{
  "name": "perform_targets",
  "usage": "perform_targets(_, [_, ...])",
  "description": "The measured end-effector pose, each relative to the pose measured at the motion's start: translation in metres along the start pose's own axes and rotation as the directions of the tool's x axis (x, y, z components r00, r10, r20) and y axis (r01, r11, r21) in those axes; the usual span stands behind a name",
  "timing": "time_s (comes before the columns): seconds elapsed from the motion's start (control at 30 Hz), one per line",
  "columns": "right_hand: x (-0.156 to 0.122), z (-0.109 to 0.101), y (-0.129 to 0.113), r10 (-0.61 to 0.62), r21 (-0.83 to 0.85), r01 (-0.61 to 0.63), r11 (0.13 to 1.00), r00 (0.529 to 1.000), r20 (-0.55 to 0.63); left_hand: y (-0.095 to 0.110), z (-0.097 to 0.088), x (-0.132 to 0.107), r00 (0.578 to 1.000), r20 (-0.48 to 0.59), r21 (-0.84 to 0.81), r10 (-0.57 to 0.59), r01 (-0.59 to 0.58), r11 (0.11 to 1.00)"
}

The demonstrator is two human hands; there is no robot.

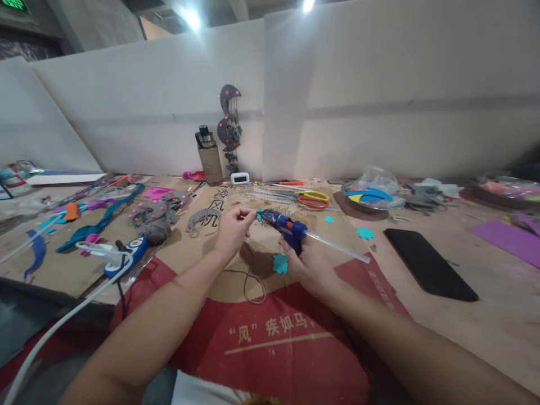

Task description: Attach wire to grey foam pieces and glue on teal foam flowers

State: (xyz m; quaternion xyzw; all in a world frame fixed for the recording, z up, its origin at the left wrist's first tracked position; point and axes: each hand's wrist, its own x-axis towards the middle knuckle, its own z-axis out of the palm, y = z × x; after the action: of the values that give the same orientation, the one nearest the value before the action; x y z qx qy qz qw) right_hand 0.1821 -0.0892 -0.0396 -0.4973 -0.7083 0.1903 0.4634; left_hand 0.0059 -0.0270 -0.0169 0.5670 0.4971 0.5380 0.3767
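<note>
My right hand grips a blue hot glue gun, its nozzle pointing left and a clear glue stick jutting out behind to the right. My left hand is raised just left of the nozzle, fingers pinched together on something too small to make out. Both hands hover over a sheet of brown and red cardboard. A teal foam flower lies beneath my right hand. A thin dark cord loops on the cardboard between my arms.
A second glue gun with a white cable lies at left among grey and blue foam cutouts. Scissors, a water bottle, a small timer stand behind. A black phone lies right; a plastic-wrapped bowl sits beyond.
</note>
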Motion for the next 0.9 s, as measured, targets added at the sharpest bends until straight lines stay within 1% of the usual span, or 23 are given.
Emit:
perform_targets(0.17, [-0.0001, -0.0003, -0.0008, -0.007, -0.013, 0.006, 1.0, 1.0, -0.022, -0.0016, -0.0005, 0.0013, 1.0, -0.012, -0.002, 0.017, -0.017, 1.0])
perform_targets(0.37, [-0.0011, 0.0001, -0.0027, -0.009, 0.0, 0.009, 1.0, 1.0, -0.021, -0.0006, -0.0004, 0.0008, 1.0, 0.001, 0.039, 0.019, -0.019, 0.999])
perform_targets(0.5, [-0.0006, 0.0002, -0.0023, -0.015, -0.007, 0.015, 1.0, 1.0, -0.024, -0.0029, -0.0014, 0.0014, 0.999, -0.005, 0.035, 0.031, -0.031, 0.999])
perform_targets(0.63, [-0.001, -0.0002, -0.003, 0.003, -0.012, -0.003, 1.0, 1.0, -0.028, -0.0042, -0.0023, 0.0023, 0.999, -0.009, 0.023, 0.051, -0.051, 0.998])
perform_targets(0.8, [-0.0021, 0.0006, -0.004, 0.023, -0.004, -0.023, 1.0, 1.0, -0.01, -0.002, -0.0012, 0.0008, 0.999, -0.002, 0.033, 0.034, -0.034, 0.999])
perform_targets(0.9, [-0.0018, 0.0012, -0.003, 0.018, 0.004, -0.018, 1.0, 1.0, -0.018, -0.0024, -0.0008, 0.0004, 0.999, -0.007, 0.033, 0.042, -0.042, 0.999])
